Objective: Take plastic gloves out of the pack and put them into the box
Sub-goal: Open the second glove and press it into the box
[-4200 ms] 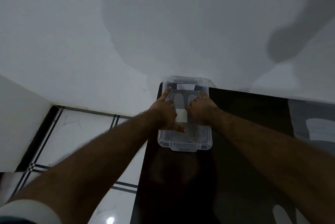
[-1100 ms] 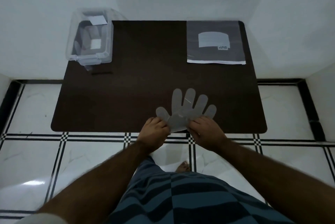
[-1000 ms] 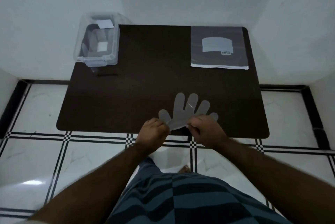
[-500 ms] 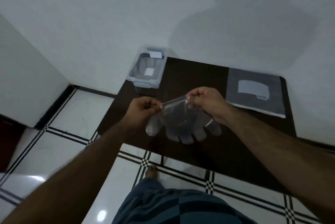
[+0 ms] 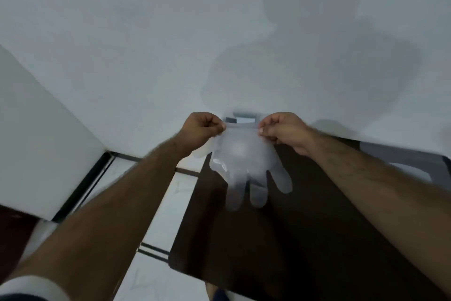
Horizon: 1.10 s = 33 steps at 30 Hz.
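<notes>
A clear plastic glove (image 5: 245,166) hangs fingers-down in the air, stretched by its cuff between both hands. My left hand (image 5: 199,131) pinches the cuff's left corner and my right hand (image 5: 284,131) pinches the right corner. Right behind the glove's cuff, only the far rim of the clear plastic box (image 5: 244,117) shows at the table's back left corner; the glove hides the remainder. The gloves pack (image 5: 400,159) lies flat at the table's far right, blurred and partly behind my right forearm.
The dark brown table (image 5: 280,239) runs below the glove, its left edge bordering white tiled floor (image 5: 156,215) with black lines. A white wall (image 5: 170,44) stands close behind the box. A foot shows near the bottom edge.
Both hands have carried the hanging glove away from me to the back left, up against the box. The view has tilted up and closed in on the box corner.
</notes>
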Each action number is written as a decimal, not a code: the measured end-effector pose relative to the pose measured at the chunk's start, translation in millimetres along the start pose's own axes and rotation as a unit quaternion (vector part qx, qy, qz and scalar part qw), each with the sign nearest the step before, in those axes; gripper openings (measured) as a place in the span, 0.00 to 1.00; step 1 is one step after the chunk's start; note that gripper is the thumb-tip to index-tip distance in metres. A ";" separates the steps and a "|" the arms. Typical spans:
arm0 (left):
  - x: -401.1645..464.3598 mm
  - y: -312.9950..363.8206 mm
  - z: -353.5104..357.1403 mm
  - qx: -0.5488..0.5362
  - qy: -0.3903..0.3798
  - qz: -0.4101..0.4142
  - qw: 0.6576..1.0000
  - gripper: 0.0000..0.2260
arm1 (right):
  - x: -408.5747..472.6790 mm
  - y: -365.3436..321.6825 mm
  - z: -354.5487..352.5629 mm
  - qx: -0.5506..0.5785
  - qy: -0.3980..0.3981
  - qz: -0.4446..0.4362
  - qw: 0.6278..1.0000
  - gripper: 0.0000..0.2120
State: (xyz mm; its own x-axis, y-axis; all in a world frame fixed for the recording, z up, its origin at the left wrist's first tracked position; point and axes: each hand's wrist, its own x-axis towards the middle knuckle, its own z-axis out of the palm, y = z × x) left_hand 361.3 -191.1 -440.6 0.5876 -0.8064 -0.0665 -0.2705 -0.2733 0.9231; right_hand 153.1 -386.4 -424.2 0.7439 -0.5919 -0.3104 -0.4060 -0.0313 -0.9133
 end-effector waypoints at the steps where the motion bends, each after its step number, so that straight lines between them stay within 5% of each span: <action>1: 21.3 -3.9 -7.8 0.002 -0.011 0.005 1.000 0.03 | 14.7 -4.8 2.6 -0.009 0.015 0.005 1.000 0.08; 13: 172.5 -3.7 -28.6 0.028 -0.026 0.050 0.998 0.03 | 128.5 -34.5 2.7 -0.058 0.137 -0.012 0.989 0.07; 24: 191.5 9.8 -32.9 0.004 0.035 0.126 0.991 0.03 | 141.2 -53.3 -6.0 -0.045 0.227 -0.184 0.955 0.09; 33: 155.2 34.7 -48.6 0.015 0.050 0.244 0.968 0.05 | 97.6 -55.2 3.4 -0.133 0.283 -0.347 0.884 0.07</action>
State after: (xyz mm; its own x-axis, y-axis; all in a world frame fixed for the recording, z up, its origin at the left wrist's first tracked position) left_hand 480.1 -300.3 -400.5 0.4544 -0.7893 0.4128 -0.5551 0.1115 0.8243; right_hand 250.0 -439.7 -405.0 0.5079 -0.6617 0.5516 -0.1221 -0.6892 -0.7142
